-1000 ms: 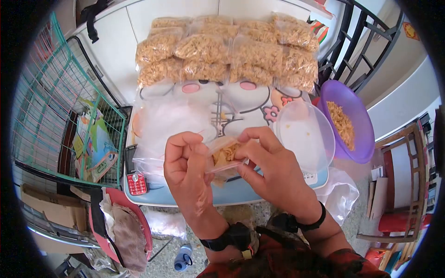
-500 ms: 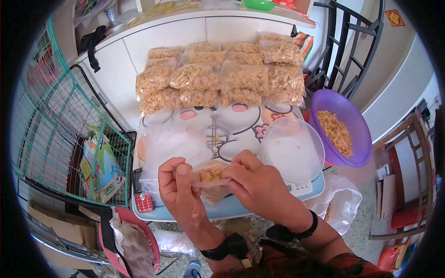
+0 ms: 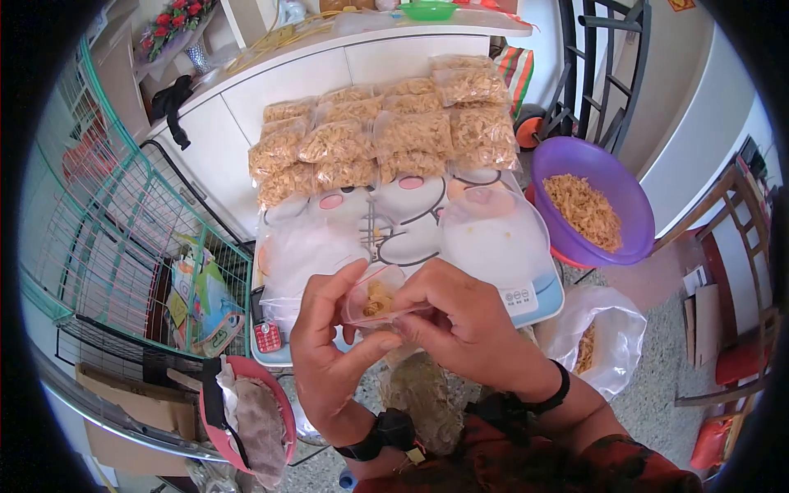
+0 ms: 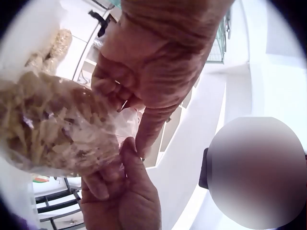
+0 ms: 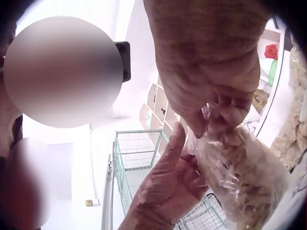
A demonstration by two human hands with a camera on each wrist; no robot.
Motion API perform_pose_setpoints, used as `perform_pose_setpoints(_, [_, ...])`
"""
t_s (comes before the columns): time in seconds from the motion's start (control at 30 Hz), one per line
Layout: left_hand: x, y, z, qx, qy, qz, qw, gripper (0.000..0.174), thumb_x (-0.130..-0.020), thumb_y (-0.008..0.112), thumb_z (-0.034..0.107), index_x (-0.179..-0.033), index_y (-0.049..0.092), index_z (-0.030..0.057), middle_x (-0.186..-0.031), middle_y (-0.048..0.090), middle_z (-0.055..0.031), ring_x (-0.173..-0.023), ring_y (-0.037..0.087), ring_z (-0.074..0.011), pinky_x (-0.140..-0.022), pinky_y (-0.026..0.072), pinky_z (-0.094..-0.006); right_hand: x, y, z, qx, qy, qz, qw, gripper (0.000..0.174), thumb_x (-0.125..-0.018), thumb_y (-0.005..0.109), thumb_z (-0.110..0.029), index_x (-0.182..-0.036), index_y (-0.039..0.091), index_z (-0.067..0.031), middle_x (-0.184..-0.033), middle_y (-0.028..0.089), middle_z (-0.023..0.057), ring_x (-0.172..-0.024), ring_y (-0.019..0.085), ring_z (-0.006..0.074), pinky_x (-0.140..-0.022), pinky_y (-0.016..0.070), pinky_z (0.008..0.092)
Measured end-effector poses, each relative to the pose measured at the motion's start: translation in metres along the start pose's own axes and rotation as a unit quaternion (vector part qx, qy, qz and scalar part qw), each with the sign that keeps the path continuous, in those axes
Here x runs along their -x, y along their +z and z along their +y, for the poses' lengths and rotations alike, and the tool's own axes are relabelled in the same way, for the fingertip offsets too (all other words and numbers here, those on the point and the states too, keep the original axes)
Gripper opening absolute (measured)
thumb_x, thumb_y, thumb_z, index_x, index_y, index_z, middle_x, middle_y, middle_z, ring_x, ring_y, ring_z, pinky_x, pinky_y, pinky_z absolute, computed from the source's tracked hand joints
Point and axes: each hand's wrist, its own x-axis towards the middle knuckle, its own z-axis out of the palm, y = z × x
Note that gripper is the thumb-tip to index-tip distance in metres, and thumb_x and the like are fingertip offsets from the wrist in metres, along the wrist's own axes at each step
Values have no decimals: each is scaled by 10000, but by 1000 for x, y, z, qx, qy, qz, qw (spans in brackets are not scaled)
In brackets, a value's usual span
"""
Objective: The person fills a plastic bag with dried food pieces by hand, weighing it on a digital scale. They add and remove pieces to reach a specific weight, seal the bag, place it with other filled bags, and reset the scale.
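Observation:
Both hands are at the mouth of a clear zip bag (image 3: pixel 378 301) of tan dried flakes, over the table's front edge. My left hand (image 3: pixel 333 345) has its fingers around the left side of the mouth, with the thumb stretched along the near edge. At the right corner my right hand (image 3: pixel 468 329) pinches the plastic between thumb and curled fingers. The left wrist view shows the plump, filled body of the bag (image 4: pixel 57 127) hanging from both hands. In the right wrist view, gathered plastic lies between the right fingers above the flakes (image 5: pixel 244 177).
Filled bags (image 3: pixel 337 141) are stacked at the table's back. Empty clear bags (image 3: pixel 316 251) lie left, near a red phone (image 3: pixel 267 337). A clear round tray (image 3: pixel 493 238) sits on a white scale (image 3: pixel 519 299). A purple basin (image 3: pixel 637 209) of flakes stands right, above a plastic sack (image 3: pixel 620 329).
The head view has shifted and shows more of the back shelf. My left thumb has moved from the top of the bag's mouth down to its near edge, and the mouth looks wider.

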Motion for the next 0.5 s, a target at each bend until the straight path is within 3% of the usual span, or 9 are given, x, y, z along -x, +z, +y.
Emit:
perform_pose_setpoints(0.03, [2, 3, 7, -40, 10, -21, 999, 760, -635, 887, 211, -1292, 566, 3, -955, 502, -9, -786, 493, -87, -600, 383, -210, 4, -6, -6, -19, 10, 1, 1000, 132, -825, 691, -7, -934, 629, -45, -859, 602, 58, -697, 620, 140, -579, 477, 262])
perform_pose_setpoints(0.13, [5, 18, 30, -75, 34, -63, 995, 725, -656, 875, 192, -1288, 570, 10, -916, 507, -11, -742, 463, -90, -572, 371, -225, 17, -27, -19, -73, 16, -12, 997, 109, -844, 687, -22, -941, 641, -40, -869, 615, 45, -713, 610, 104, -590, 473, 244])
perform_pose_setpoints(0.27, [8, 39, 62, -88, 57, -126, 987, 692, -694, 849, 157, -1303, 556, 10, -892, 510, -11, -725, 462, -95, -572, 383, -234, 36, -61, -41, -99, 40, -23, 994, 97, -850, 679, -14, -939, 647, -37, -858, 615, 31, -705, 578, 77, -592, 441, 217])
perform_pose_setpoints(0.37, [12, 62, 81, -83, 24, -155, 984, 661, -734, 815, 126, -1325, 536, 23, -870, 512, -22, -717, 475, -104, -586, 403, -240, 53, -85, -49, -106, 43, -19, 993, 96, -853, 670, -6, -941, 649, -36, -850, 607, 19, -689, 542, 61, -584, 404, 204])
perform_pose_setpoints(0.47, [11, 80, 89, -144, 60, -217, 964, 640, -762, 780, 96, -1344, 520, 45, -829, 510, -34, -689, 488, -119, -602, 426, -255, 68, -103, -55, -100, 50, -12, 994, 86, -857, 652, -7, -937, 648, -37, -853, 599, 12, -673, 514, 56, -573, 380, 204])
perform_pose_setpoints(0.5, [12, 87, 94, -129, 22, -221, 966, 618, -771, 767, 90, -1337, 525, 52, -822, 518, -38, -679, 490, -124, -603, 429, -261, 73, -109, -56, -92, 51, -16, 994, 84, -857, 645, -7, -935, 647, -38, -855, 597, 12, -668, 510, 57, -569, 377, 206])
